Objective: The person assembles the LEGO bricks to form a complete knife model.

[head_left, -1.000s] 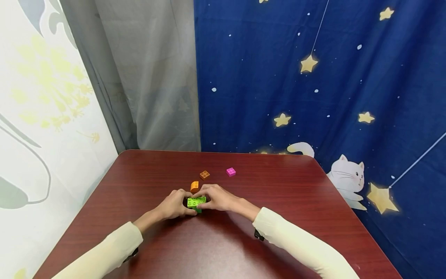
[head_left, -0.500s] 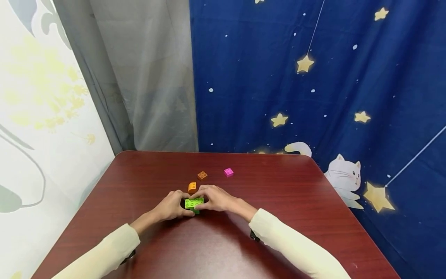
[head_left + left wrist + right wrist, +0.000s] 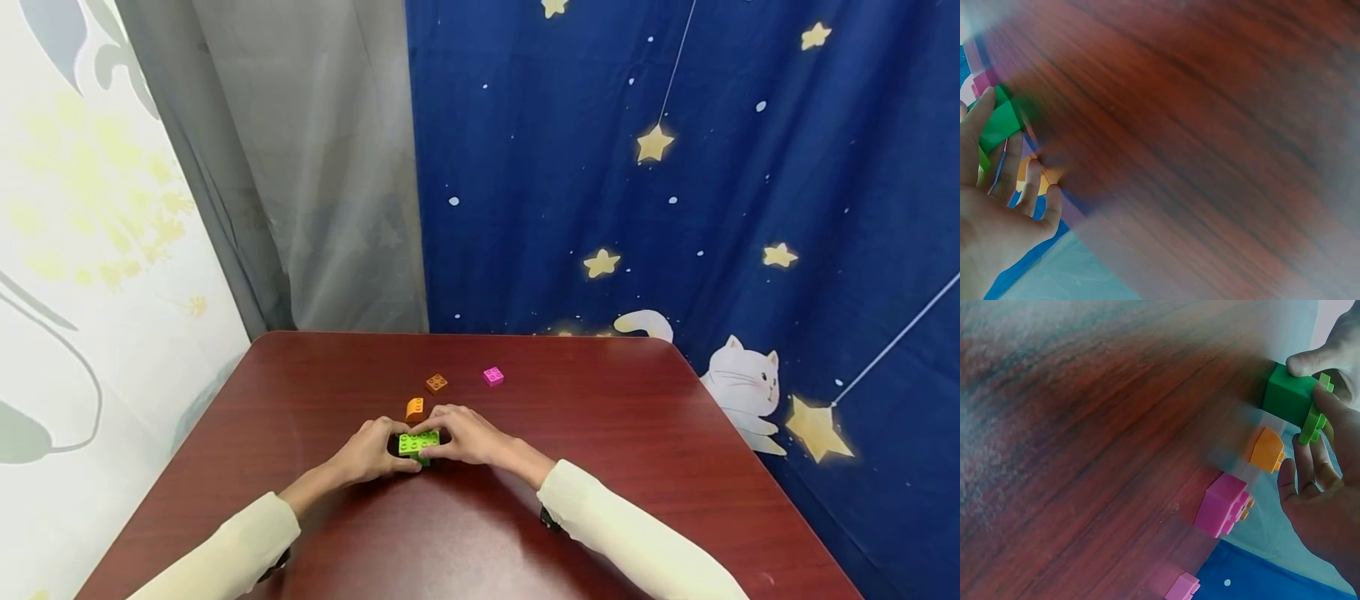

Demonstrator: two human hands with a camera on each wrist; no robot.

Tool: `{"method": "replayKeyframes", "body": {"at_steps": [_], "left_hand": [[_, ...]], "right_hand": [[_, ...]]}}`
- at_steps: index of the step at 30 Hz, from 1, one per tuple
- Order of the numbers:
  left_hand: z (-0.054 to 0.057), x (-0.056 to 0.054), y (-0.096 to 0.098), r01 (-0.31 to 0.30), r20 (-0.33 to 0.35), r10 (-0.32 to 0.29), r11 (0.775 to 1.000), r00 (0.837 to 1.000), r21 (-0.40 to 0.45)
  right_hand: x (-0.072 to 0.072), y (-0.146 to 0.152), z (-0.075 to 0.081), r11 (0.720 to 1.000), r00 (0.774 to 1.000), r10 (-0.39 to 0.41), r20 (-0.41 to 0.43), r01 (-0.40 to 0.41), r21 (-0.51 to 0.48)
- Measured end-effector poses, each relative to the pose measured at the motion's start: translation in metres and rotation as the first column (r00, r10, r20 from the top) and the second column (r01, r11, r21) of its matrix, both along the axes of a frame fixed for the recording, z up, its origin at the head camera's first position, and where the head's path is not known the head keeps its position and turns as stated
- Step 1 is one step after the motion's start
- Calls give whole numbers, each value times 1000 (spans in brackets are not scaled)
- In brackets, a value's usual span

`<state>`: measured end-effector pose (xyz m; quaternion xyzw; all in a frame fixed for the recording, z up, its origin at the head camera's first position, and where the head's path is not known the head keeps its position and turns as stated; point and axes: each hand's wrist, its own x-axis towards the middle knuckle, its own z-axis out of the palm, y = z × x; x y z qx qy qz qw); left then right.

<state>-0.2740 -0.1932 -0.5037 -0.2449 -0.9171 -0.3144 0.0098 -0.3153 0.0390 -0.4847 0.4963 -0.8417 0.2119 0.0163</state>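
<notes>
A lime green thin brick with studs sits on top of a darker green brick. My left hand grips this stack from the left, thumb on the near side and fingers at the back. From the right, my right hand pinches the lime brick, with a digit laid across its near right corner. In the right wrist view the lime brick lies along the stud side of the green one, between both hands. The left wrist view shows the green brick beside my left hand.
Just behind the hands stands an orange curved brick. Farther back lie a brown brick and a magenta brick. A larger pink brick near the right hand is hidden in the head view. All rest on a reddish wooden table.
The head view has shifted slightly. Both hands stay on the green stack with almost the same hold; the loose bricks have kept their places on the table.
</notes>
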Motion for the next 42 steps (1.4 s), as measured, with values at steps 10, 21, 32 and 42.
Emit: {"method": "replayKeyframes", "body": {"at_steps": [10, 21, 32, 42], "left_hand": [[-1, 8, -4, -29, -31, 29, 999, 999, 18], [9, 9, 0, -77, -11, 78, 993, 997, 87], [5, 9, -1, -67, -43, 71, 993, 997, 95], [5, 3, -1, -57, -58, 62, 995, 996, 83]], "right_hand": [[-3, 0, -2, 996, 995, 7, 95, 1, -91], [0, 0, 3, 989, 987, -54, 151, 73, -125], [1, -2, 0, 988, 988, -87, 131, 102, -119], [1, -2, 0, 991, 981, -78, 178, 96, -92]]}}
